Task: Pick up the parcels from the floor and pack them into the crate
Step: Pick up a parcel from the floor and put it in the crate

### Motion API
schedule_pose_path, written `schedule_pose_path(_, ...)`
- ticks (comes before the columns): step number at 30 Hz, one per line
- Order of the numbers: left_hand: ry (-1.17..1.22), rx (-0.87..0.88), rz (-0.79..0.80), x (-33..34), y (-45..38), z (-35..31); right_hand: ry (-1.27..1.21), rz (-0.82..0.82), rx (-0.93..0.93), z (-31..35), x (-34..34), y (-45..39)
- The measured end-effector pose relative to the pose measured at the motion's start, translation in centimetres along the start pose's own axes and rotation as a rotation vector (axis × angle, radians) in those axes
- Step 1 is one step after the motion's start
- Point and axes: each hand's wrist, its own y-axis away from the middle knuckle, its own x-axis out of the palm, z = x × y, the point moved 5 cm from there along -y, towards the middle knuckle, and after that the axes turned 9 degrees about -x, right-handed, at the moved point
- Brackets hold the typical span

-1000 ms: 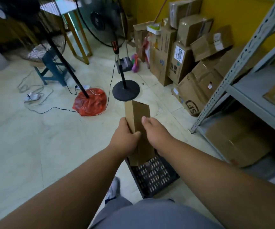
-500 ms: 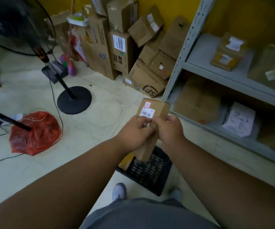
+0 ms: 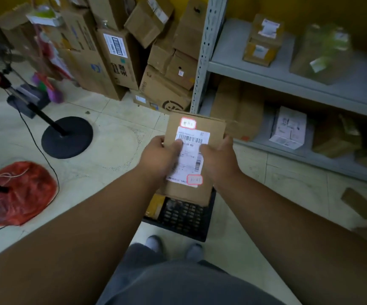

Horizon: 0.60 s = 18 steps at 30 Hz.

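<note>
While above the crate, parcel (label up) between both hands' fingers.

The flat brown cardboard parcel bears a white barcode-striped shipping label and two red-edged stickers. The black plastic lattice crate shows a grid of holes. A crumpled red plastic bag lies on the pale cream tiled floor.

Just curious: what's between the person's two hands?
A cardboard parcel, label up, gripped by the left hand and right hand above the black crate, seen in the head view.
</note>
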Motion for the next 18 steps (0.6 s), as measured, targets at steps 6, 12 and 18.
schedule_pose_path(6, -0.107, 0.186, -0.012, 1.0, 0.1, -2.2, 0.276, -0.038, -0.109, 1.5, -1.2, -0.8)
schedule_pose_path(12, -0.218, 0.217, 0.079, -0.3, -2.2, -2.8, 0.353, -0.146, -0.141, 2.4, -0.6, -1.1)
schedule_pose_path(18, -0.425, 0.148, -0.003, -0.6, -8.5, 2.2, 0.366, -0.231, -0.050, -3.8, 4.0, -2.2)
